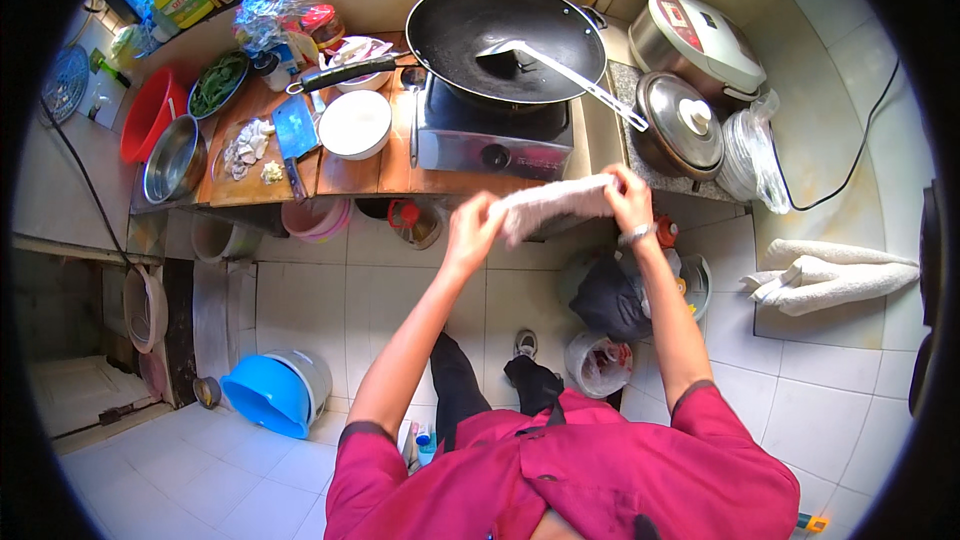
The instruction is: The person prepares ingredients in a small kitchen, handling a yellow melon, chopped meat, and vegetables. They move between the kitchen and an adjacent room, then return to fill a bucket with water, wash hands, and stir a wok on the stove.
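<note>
A pale cloth point(559, 202), blurred by motion, is stretched between my two hands in front of the counter. My left hand point(474, 231) grips its left end, and my right hand point(630, 201) pinches the right end. Just beyond the cloth stands a gas stove point(495, 154) with a round knob. On it rests a large black wok point(465, 30), its handle pointing left. A slotted metal spatula point(577, 79) lies in the wok, its shaft reaching over the rim toward the right.
Left of the stove are a white bowl point(355, 124), a cleaver point(295, 127) and chopped food point(249, 146) on a cutting board. A lidded pot point(681, 127) and a rice cooker point(701, 41) stand right. A lined bin point(598, 366) and a blue basin point(266, 394) are on the floor.
</note>
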Motion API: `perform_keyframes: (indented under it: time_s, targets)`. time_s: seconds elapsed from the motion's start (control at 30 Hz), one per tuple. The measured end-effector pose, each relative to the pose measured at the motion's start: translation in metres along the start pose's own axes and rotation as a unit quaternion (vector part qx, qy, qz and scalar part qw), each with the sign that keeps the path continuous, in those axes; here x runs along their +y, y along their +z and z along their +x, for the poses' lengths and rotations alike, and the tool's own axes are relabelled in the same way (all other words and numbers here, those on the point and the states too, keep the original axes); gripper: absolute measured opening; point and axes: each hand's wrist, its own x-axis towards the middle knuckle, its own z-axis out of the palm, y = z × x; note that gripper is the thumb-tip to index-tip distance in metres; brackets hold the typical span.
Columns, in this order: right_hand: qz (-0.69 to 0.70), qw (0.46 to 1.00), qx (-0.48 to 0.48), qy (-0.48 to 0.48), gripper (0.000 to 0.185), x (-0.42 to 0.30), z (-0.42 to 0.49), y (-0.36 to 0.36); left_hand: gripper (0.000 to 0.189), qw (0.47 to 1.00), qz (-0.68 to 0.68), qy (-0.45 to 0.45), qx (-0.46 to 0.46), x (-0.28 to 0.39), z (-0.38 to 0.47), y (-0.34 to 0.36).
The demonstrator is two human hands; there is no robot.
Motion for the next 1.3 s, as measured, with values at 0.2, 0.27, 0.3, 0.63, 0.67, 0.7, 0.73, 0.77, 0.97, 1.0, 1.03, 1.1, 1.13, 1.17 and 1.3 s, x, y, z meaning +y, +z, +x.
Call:
perform_keyframes:
  time_s: [0.2,0.27,0.3,0.63,0.67,0.7,0.73,0.77,0.97,1.0,1.03,1.1,1.13,1.17,1.3]
  targets:
    - [-0.183,0.979,0.059,-0.074,0.056,0.021,0.061,0.041,0.028,0.974,0.056,0.08,0.203,-0.017,0.063,0.034]
    - [-0.172,0.977,0.05,-0.119,0.06,0.016,0.051,0.07,0.027,0.989,0.066,0.073,0.113,-0.037,0.024,0.037]
    - [-0.191,0.978,0.022,-0.08,0.061,0.011,0.044,0.087,0.026,0.994,0.06,0.044,0.082,-0.048,0.002,0.038]
    - [-0.32,0.93,-0.042,-0.176,0.064,0.031,0.06,0.076,0.014,0.978,0.133,-0.162,-0.022,-0.131,-0.208,-0.001]
    - [-0.337,0.923,-0.056,-0.178,0.058,0.035,0.063,0.069,0.013,0.974,0.139,-0.177,-0.028,-0.135,-0.221,-0.006]
    - [-0.353,0.919,-0.072,-0.163,0.056,0.036,0.065,0.065,0.012,0.97,0.146,-0.193,-0.034,-0.138,-0.23,-0.008]
    - [-0.337,0.922,-0.024,-0.189,0.055,0.035,0.065,0.065,0.012,0.97,0.145,-0.193,-0.031,-0.14,-0.236,-0.008]
    - [-0.345,0.924,-0.006,-0.162,0.054,0.033,0.067,0.066,0.012,0.97,0.145,-0.192,-0.026,-0.141,-0.238,-0.008]
    - [-0.309,0.924,-0.077,-0.211,0.05,0.022,0.062,0.101,0.014,0.979,0.106,-0.175,-0.015,-0.132,-0.22,0.009]
    - [-0.316,0.915,-0.081,-0.238,0.05,0.027,0.066,0.096,0.015,0.979,0.096,-0.179,-0.008,-0.129,-0.218,0.011]
    - [-0.343,0.905,-0.1,-0.23,0.05,0.034,0.071,0.089,0.016,0.981,0.08,-0.178,0.001,-0.127,-0.218,0.013]
    - [-0.298,0.906,-0.101,-0.283,0.047,0.043,0.077,0.081,0.016,0.978,0.091,-0.188,-0.01,-0.125,-0.223,0.013]
    - [-0.299,0.901,-0.113,-0.295,0.047,0.044,0.079,0.077,0.016,0.977,0.094,-0.192,-0.015,-0.124,-0.227,0.013]
    - [-0.318,0.894,-0.151,-0.277,0.047,0.042,0.079,0.072,0.015,0.977,0.1,-0.189,-0.014,-0.125,-0.233,0.011]
    - [-0.293,0.912,-0.151,-0.245,0.058,0.004,0.062,0.056,0.013,0.973,0.121,-0.196,0.009,-0.133,-0.26,0.003]
